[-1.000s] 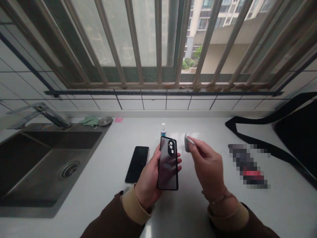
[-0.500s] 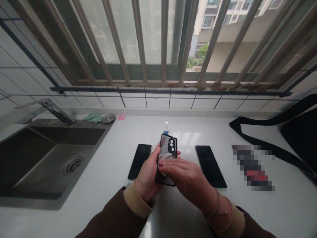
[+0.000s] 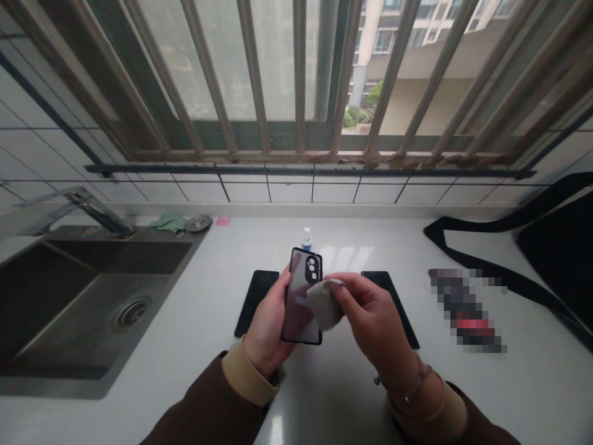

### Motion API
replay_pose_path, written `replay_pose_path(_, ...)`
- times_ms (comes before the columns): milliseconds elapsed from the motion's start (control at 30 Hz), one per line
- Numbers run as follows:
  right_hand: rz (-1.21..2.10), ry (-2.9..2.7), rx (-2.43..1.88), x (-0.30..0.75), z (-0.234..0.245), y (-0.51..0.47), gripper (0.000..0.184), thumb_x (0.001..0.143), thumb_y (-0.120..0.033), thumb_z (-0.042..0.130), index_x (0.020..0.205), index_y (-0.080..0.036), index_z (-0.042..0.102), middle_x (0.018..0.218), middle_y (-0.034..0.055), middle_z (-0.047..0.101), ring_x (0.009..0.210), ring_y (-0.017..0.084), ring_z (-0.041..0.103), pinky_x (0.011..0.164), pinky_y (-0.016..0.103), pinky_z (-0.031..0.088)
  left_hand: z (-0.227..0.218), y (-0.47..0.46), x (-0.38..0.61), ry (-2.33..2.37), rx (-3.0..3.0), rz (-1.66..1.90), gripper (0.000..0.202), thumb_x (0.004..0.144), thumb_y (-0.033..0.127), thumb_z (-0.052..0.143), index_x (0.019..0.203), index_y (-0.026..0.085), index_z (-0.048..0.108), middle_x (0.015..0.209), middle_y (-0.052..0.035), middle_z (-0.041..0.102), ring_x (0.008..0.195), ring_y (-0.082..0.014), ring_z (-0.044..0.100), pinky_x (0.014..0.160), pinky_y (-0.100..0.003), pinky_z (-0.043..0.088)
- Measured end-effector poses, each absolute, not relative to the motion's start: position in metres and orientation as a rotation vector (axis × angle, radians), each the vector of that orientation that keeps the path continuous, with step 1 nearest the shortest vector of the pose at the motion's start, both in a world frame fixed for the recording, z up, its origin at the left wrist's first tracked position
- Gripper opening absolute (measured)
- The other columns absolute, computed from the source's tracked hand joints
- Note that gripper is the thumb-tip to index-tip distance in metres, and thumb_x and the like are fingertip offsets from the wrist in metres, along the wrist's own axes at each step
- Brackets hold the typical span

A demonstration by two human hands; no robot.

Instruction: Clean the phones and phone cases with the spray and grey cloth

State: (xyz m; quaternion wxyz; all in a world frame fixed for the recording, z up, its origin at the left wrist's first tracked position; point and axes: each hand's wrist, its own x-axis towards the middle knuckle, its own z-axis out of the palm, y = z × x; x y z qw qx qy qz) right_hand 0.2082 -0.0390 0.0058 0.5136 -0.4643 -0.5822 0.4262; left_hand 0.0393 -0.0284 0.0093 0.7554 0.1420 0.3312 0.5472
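My left hand (image 3: 265,321) grips a translucent dark phone case (image 3: 299,287) upright above the counter, its camera cut-out at the top. My right hand (image 3: 370,321) pinches a small grey cloth (image 3: 324,303) and presses it against the case's right side. A black phone (image 3: 254,300) lies flat on the counter just left of my left hand. Another black phone (image 3: 393,296) lies to the right, partly hidden by my right hand. A small spray bottle (image 3: 306,238) with a white cap stands behind the case.
A steel sink (image 3: 60,309) with a tap (image 3: 78,207) fills the left side. A green rag (image 3: 167,222) and a strainer (image 3: 198,223) lie at its back edge. A black bag with straps (image 3: 546,247) lies at the right, with a blurred dark object (image 3: 467,309) before it.
My right hand brought the cloth from beside the case onto its face, then slid it toward the case's right side. The right phone came into sight.
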Motion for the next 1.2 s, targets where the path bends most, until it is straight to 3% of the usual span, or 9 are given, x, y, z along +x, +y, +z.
replay_pose_path(167, 0.415, -1.53, -1.123, 0.211, -0.001, -0.038, 0.028, 0.102, -0.023, 0.069, 0.126, -0.032, 0.08, 0.122, 0.0047, 0.084, 0.112, 0.027, 0.08, 0.103, 0.046, 0.064, 0.007, -0.031, 0.042, 0.724, 0.317, 1.119, 0.044, 0.109, 0.04, 0.055, 0.145, 0.018, 0.066, 0.119, -0.0166, 0.081, 0.098, -0.0287, 0.08, 0.09, -0.043, 0.063)
replay_pose_path(367, 0.457, -2.166, -0.736, 0.2, -0.009, -0.034, 0.036, 0.105, -0.01, 0.056, 0.128, -0.029, 0.076, 0.136, 0.0054, 0.079, 0.13, 0.026, 0.074, 0.126, 0.059, 0.046, 0.007, -0.026, 0.04, 0.711, 0.219, 1.115, 0.047, 0.109, 0.04, 0.05, 0.13, 0.006, 0.074, 0.11, -0.019, 0.082, 0.105, -0.0301, 0.079, 0.099, -0.042, 0.062)
replay_pose_path(567, 0.677, -2.249, -0.675, 0.199, 0.0, -0.042, 0.03, 0.104, -0.012, 0.059, 0.125, -0.027, 0.074, 0.121, 0.0049, 0.084, 0.113, 0.022, 0.082, 0.122, 0.048, 0.052, 0.006, -0.017, 0.023, 0.844, 0.224, 1.186, 0.055, 0.11, 0.046, 0.045, 0.129, 0.004, 0.075, 0.118, -0.022, 0.081, 0.091, -0.0263, 0.08, 0.083, -0.038, 0.066)
replay_pose_path(667, 0.838, -2.07, -0.826, 0.202, 0.004, -0.043, 0.02, 0.104, -0.018, 0.063, 0.116, -0.025, 0.077, 0.109, 0.0037, 0.085, 0.098, 0.021, 0.083, 0.098, 0.038, 0.066, 0.008, -0.016, 0.02, 0.832, 0.264, 1.19, 0.054, 0.111, 0.043, 0.042, 0.129, 0.003, 0.075, 0.119, -0.0224, 0.081, 0.091, -0.0263, 0.08, 0.084, -0.038, 0.066)
replay_pose_path(733, 0.824, -1.831, -0.994, 0.205, 0.005, -0.041, 0.017, 0.107, -0.025, 0.062, 0.112, -0.024, 0.077, 0.102, 0.004, 0.085, 0.089, 0.02, 0.083, 0.081, 0.032, 0.067, 0.008, -0.017, 0.023, 0.807, 0.29, 1.201, 0.053, 0.112, 0.04, 0.041, 0.128, 0.003, 0.075, 0.118, -0.0226, 0.081, 0.095, -0.0266, 0.08, 0.089, -0.038, 0.065)
replay_pose_path(800, 0.652, -1.609, -1.161, 0.21, 0.004, -0.037, 0.018, 0.108, -0.03, 0.061, 0.113, -0.024, 0.077, 0.101, 0.0049, 0.085, 0.089, 0.021, 0.083, 0.077, 0.032, 0.067, 0.008, -0.02, 0.027, 0.802, 0.319, 1.196, 0.051, 0.113, 0.038, 0.042, 0.129, 0.004, 0.075, 0.117, -0.0224, 0.081, 0.1, -0.0279, 0.08, 0.093, -0.04, 0.064)
replay_pose_path(967, 0.209, -1.733, -1.108, 0.212, -0.006, -0.031, 0.028, 0.107, -0.017, 0.058, 0.13, -0.024, 0.073, 0.127, 0.0084, 0.082, 0.122, 0.025, 0.078, 0.11, 0.046, 0.063, 0.008, -0.03, 0.038, 0.749, 0.344, 1.073, 0.05, 0.114, 0.042, 0.042, 0.137, 0.01, 0.073, 0.123, -0.0192, 0.081, 0.111, -0.0296, 0.078, 0.104, -0.045, 0.06)
replay_pose_path(1100, 0.234, -2.134, -0.778, 0.201, -0.016, -0.03, 0.03, 0.106, -0.005, 0.05, 0.126, -0.018, 0.069, 0.14, 0.0125, 0.076, 0.136, 0.024, 0.07, 0.126, 0.053, 0.049, 0.008, -0.028, 0.039, 0.659, 0.253, 1.105, 0.052, 0.116, 0.04, 0.038, 0.126, 0.006, 0.077, 0.12, -0.0191, 0.081, 0.117, -0.0266, 0.076, 0.111, -0.039, 0.055)
replay_pose_path(1200, 0.314, -2.288, -0.679, 0.197, -0.016, -0.033, 0.028, 0.106, -0.005, 0.05, 0.123, -0.017, 0.068, 0.142, 0.0141, 0.075, 0.139, 0.024, 0.068, 0.13, 0.053, 0.042, 0.006, -0.022, 0.032, 0.715, 0.207, 1.148, 0.055, 0.115, 0.043, 0.039, 0.125, 0.004, 0.077, 0.116, -0.0213, 0.081, 0.106, -0.0265, 0.079, 0.104, -0.039, 0.06)
